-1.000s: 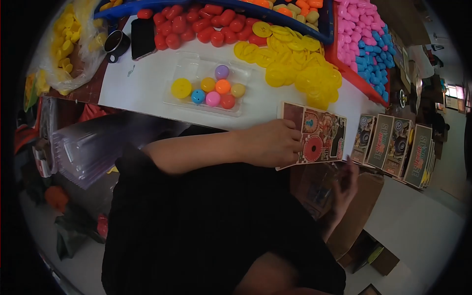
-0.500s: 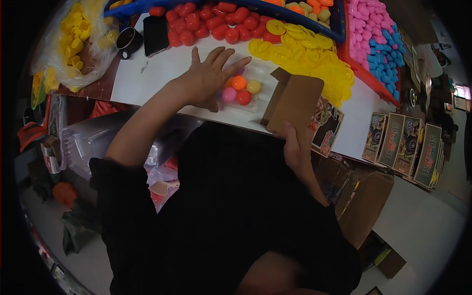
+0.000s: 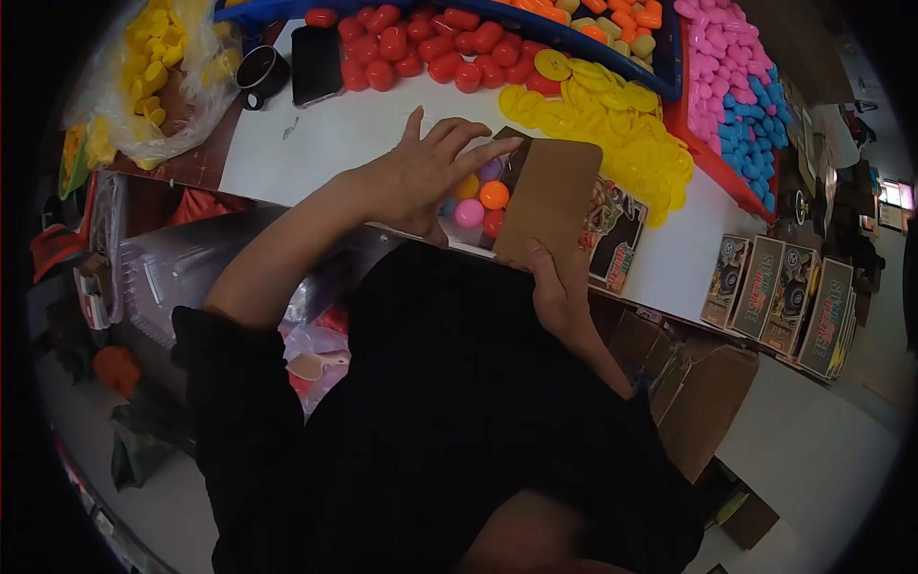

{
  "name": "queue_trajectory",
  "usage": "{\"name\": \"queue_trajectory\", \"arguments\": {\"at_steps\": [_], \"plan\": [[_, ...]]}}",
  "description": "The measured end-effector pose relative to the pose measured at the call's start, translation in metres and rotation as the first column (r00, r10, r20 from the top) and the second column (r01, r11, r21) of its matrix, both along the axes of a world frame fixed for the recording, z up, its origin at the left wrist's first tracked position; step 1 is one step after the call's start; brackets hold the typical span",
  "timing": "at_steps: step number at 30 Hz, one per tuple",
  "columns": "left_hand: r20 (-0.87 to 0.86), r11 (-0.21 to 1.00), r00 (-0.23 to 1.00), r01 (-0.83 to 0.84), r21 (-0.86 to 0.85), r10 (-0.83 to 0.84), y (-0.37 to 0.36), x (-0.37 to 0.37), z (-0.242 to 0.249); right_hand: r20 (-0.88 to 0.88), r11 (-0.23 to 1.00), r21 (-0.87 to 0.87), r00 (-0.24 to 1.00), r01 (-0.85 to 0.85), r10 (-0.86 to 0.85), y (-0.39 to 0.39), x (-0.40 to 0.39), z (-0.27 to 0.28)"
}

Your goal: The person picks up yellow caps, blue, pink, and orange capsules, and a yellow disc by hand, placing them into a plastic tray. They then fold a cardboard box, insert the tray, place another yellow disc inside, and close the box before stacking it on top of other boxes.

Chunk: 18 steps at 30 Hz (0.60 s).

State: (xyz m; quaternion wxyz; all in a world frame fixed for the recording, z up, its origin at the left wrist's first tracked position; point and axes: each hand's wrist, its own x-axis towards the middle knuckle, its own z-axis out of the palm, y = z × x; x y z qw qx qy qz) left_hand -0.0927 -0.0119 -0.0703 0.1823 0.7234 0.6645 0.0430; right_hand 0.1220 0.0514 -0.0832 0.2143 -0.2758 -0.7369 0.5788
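Observation:
A clear plastic tray [image 3: 466,235] of coloured balls lies near the table's front edge, partly inside a brown cardboard box [image 3: 550,191]. An orange ball [image 3: 493,195], a pink ball [image 3: 469,213] and a red ball [image 3: 492,224] show, with purple, yellow and blue ones partly covered. My left hand [image 3: 421,177] spans the tray's left end, thumb at the near side and fingers reaching over the far side toward the box opening. My right hand [image 3: 557,295] grips the box by its near edge, thumb on top; its other fingers are hidden underneath.
Red plastic pieces [image 3: 421,48] and yellow discs [image 3: 612,115] lie behind the tray, below a blue bin [image 3: 660,72]. A phone [image 3: 316,65] and black cup [image 3: 260,75] sit back left. A red bin [image 3: 712,158] and printed boxes [image 3: 765,277] stand right; a printed sheet [image 3: 620,244] lies beside the box.
The box has moved left over the tray and now covers its right part, including the cream-coloured ball. My right hand moved left with it; my left hand shifted slightly right and down.

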Motion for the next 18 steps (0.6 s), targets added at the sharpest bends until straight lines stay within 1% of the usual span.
{"name": "queue_trajectory", "arguments": {"at_steps": [1, 2, 3, 4, 5, 6, 8, 9, 10, 11, 12, 13, 15, 16, 18], "plan": [[0.036, 1.0, 0.999, 0.021, 0.023, -0.022, -0.001, -0.004, -0.002, -0.002, 1.0, 0.001, 1.0, -0.003, 0.003, -0.001, -0.004, 0.0], [0.07, 0.998, 0.997, 0.04, 0.045, -0.043, -0.003, -0.008, -0.004, 0.007, 0.998, -0.005, 0.998, -0.064, 0.064, -0.002, -0.009, -0.001], [0.068, 0.999, 0.997, 0.034, 0.042, -0.037, -0.005, -0.015, -0.008, 0.014, 0.992, -0.013, 0.992, -0.127, 0.128, -0.003, -0.012, -0.001], [0.257, 0.987, 0.966, -0.008, 0.16, -0.034, -0.007, -0.022, -0.014, 0.011, 0.99, -0.017, 0.991, -0.137, 0.137, -0.005, -0.016, -0.001], [0.434, 0.961, 0.9, -0.075, 0.266, -0.05, -0.012, -0.028, -0.016, -0.008, 0.989, -0.042, 0.99, -0.143, 0.143, -0.007, -0.02, -0.002], [0.43, 0.962, 0.902, -0.088, 0.26, -0.034, -0.019, -0.033, -0.016, -0.027, 0.986, -0.069, 0.988, -0.153, 0.151, -0.009, -0.023, -0.002], [0.533, 0.868, 0.829, -0.383, 0.317, 0.171, -0.034, -0.041, -0.009, -0.017, 0.98, -0.099, 0.985, -0.17, 0.169, -0.009, -0.023, -0.003], [0.534, 0.85, 0.802, -0.457, 0.261, 0.268, -0.041, -0.044, -0.004, 0.001, 0.979, -0.118, 0.985, -0.169, 0.17, -0.008, -0.023, -0.004], [0.532, 0.845, 0.799, -0.468, 0.258, 0.28, -0.049, -0.048, -0.005, -0.001, 0.976, -0.122, 0.983, -0.181, 0.182, -0.007, -0.024, -0.005], [0.47, 0.892, 0.813, -0.439, 0.105, 0.344, -0.056, -0.052, -0.009, -0.001, 0.976, -0.102, 0.981, -0.191, 0.192, -0.006, -0.023, -0.007], [0.403, 0.911, 0.826, -0.41, -0.053, 0.395, -0.062, -0.055, -0.012, 0.001, 0.976, -0.081, 0.979, -0.202, 0.202, -0.005, -0.022, -0.008], [0.406, 0.906, 0.82, -0.42, -0.054, 0.404, -0.064, -0.057, -0.014, 0.005, 0.974, -0.081, 0.977, -0.212, 0.213, -0.004, -0.021, -0.008], [0.6, 0.87, 0.63, -0.372, -0.324, 0.493, -0.066, -0.063, -0.018, 0.002, 0.977, -0.091, 0.981, -0.192, 0.193, -0.005, -0.022, -0.009], [0.603, 0.868, 0.625, -0.374, -0.325, 0.495, -0.065, -0.069, -0.022, 0.008, 0.976, -0.091, 0.98, -0.196, 0.197, -0.005, -0.022, -0.009], [0.748, 0.833, 0.367, -0.239, -0.5, 0.554, -0.061, -0.076, -0.033, -0.025, 0.979, -0.082, 0.982, -0.188, 0.187, -0.006, -0.023, -0.008]]}}
